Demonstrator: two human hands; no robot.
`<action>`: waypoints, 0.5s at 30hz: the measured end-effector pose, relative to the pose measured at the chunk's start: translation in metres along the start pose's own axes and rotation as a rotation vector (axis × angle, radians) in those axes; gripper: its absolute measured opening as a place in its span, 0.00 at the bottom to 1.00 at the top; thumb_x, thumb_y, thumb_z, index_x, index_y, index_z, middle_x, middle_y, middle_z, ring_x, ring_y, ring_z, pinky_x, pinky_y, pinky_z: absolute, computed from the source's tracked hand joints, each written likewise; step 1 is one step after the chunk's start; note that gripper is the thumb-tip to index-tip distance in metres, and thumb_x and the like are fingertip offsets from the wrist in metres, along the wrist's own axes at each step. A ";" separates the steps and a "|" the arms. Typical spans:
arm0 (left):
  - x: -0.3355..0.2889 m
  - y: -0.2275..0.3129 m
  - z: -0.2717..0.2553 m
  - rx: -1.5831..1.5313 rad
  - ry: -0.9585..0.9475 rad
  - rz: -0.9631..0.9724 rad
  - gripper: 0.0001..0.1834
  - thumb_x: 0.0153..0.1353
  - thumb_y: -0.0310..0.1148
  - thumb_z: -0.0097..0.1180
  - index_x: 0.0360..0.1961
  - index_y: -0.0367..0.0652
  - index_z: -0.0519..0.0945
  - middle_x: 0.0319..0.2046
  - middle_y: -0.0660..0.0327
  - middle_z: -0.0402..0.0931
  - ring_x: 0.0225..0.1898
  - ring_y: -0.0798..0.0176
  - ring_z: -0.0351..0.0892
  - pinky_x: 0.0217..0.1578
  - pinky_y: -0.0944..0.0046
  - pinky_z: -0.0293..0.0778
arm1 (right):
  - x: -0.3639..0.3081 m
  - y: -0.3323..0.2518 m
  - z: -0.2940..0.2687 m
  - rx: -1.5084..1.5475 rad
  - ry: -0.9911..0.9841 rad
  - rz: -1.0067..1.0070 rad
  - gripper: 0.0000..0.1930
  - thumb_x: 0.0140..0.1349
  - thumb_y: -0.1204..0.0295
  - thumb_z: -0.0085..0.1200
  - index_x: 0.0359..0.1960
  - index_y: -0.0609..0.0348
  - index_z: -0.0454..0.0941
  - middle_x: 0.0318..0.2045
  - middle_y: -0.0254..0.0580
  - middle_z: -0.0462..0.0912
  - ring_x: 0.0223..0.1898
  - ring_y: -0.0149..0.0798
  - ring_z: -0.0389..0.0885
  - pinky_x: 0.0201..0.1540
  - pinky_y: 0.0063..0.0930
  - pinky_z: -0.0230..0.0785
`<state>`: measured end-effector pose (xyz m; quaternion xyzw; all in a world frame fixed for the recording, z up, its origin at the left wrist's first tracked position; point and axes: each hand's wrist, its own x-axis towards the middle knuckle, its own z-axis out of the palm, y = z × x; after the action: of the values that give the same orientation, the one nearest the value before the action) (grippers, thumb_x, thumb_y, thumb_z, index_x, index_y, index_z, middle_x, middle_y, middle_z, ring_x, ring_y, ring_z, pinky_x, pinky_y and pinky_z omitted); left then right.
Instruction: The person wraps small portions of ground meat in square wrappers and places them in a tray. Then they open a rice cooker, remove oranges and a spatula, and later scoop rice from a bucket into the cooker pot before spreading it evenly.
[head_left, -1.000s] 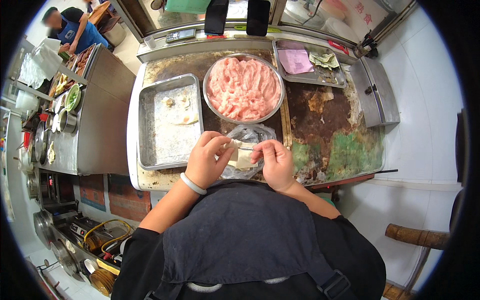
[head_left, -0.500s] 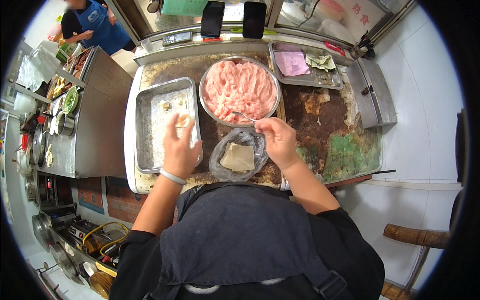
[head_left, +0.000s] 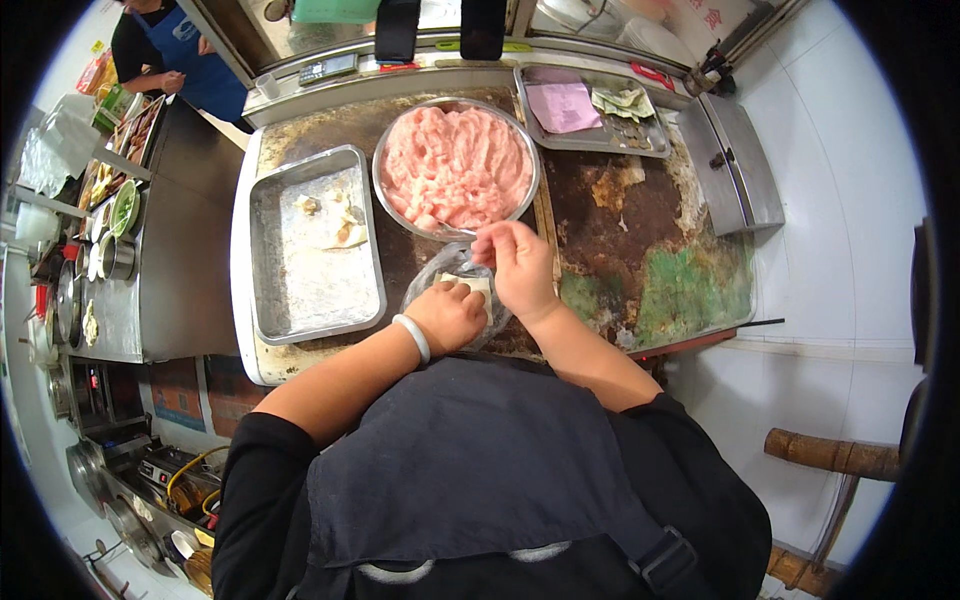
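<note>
Crinkled clear plastic bag [head_left: 440, 278] of pale square dough wrappers [head_left: 472, 286] lies at the worn tabletop's [head_left: 640, 250] front edge. Left hand [head_left: 448, 316] rests on it, fingers curled. Right hand [head_left: 520, 265] fingers pinch together over it. Behind: round steel bowl [head_left: 392, 140] of glossy pink mince [head_left: 455, 165]; left, rectangular floured steel tray [head_left: 300, 270].

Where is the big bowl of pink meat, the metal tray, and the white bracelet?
bowl of pink meat [head_left: 455, 168], head view, on the meat's middle
metal tray [head_left: 300, 290], head view, on its bare floor
white bracelet [head_left: 412, 338], head view, on the band at the left wrist
</note>
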<state>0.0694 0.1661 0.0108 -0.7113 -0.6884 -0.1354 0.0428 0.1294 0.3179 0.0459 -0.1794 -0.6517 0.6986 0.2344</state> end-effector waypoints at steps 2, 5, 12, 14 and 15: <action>-0.002 -0.001 0.001 -0.031 0.021 -0.010 0.06 0.51 0.35 0.57 0.21 0.48 0.76 0.27 0.63 0.73 0.32 0.58 0.78 0.32 0.58 0.77 | -0.002 0.000 -0.002 0.267 0.068 0.129 0.16 0.77 0.64 0.44 0.37 0.64 0.77 0.27 0.41 0.82 0.26 0.32 0.81 0.35 0.26 0.77; -0.008 -0.005 -0.001 -0.191 0.051 -0.116 0.04 0.51 0.32 0.59 0.23 0.45 0.78 0.29 0.61 0.76 0.32 0.56 0.80 0.32 0.58 0.78 | -0.004 -0.003 -0.016 0.550 0.071 0.275 0.15 0.76 0.63 0.44 0.38 0.63 0.77 0.28 0.41 0.82 0.27 0.32 0.81 0.36 0.27 0.78; -0.023 -0.008 -0.006 -0.603 0.302 -0.433 0.06 0.49 0.23 0.63 0.30 0.38 0.84 0.33 0.52 0.82 0.32 0.49 0.83 0.35 0.58 0.80 | -0.033 0.008 -0.039 0.887 0.056 0.665 0.17 0.75 0.55 0.45 0.36 0.53 0.78 0.26 0.31 0.79 0.28 0.30 0.78 0.51 0.45 0.74; -0.027 -0.010 -0.016 -0.643 0.350 -0.676 0.05 0.49 0.22 0.62 0.30 0.37 0.84 0.31 0.52 0.82 0.30 0.53 0.83 0.33 0.60 0.79 | -0.041 0.013 -0.041 0.904 0.083 0.725 0.17 0.74 0.54 0.46 0.36 0.52 0.78 0.25 0.29 0.78 0.27 0.29 0.76 0.53 0.45 0.73; -0.028 -0.011 -0.023 -0.677 0.355 -0.825 0.05 0.50 0.21 0.62 0.30 0.36 0.84 0.30 0.53 0.82 0.29 0.55 0.83 0.33 0.61 0.79 | -0.043 0.014 -0.042 0.932 0.066 0.708 0.17 0.75 0.55 0.45 0.37 0.52 0.78 0.26 0.30 0.79 0.28 0.30 0.77 0.52 0.44 0.73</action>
<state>0.0550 0.1335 0.0239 -0.3233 -0.8099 -0.4721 -0.1293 0.1866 0.3280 0.0258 -0.2858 -0.1686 0.9413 0.0613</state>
